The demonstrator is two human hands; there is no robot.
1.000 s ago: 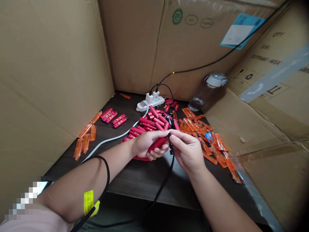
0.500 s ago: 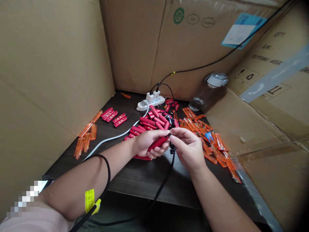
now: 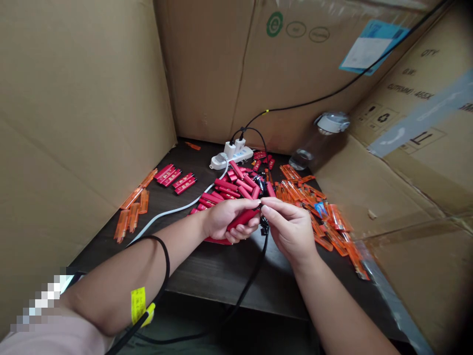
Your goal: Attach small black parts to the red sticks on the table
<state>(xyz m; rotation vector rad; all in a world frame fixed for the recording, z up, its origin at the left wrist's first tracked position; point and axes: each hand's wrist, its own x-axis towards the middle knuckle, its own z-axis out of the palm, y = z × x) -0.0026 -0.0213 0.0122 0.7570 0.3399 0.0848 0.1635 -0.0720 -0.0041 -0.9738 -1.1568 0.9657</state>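
Note:
My left hand (image 3: 233,219) is wrapped around a red lighter case (image 3: 244,218), its far end tilted up to the right. At that end my right hand (image 3: 291,227) has its thumb and fingertips pinched together, close to the left thumb. Something small and dark shows between the two hands, too small to name. Beyond them lies a heap of red lighter cases (image 3: 225,186). To the right, a pile of see-through orange lighter bodies (image 3: 334,234) spreads along the cardboard. Red lighters with dark tops (image 3: 185,184) lie in small rows at the left.
A white power strip (image 3: 238,157) with plugs stands behind the heap, its white cable (image 3: 162,215) running forward. A clear bottle (image 3: 310,148) stands back right. Cardboard (image 3: 207,74) encloses the dark table (image 3: 207,276). A black cable (image 3: 254,271) hangs over the front edge. More orange bodies (image 3: 133,215) lie left.
My right fingers have drawn into a slightly tighter pinch at the lighter case's end. The left hand keeps its grip, and the piles look the same.

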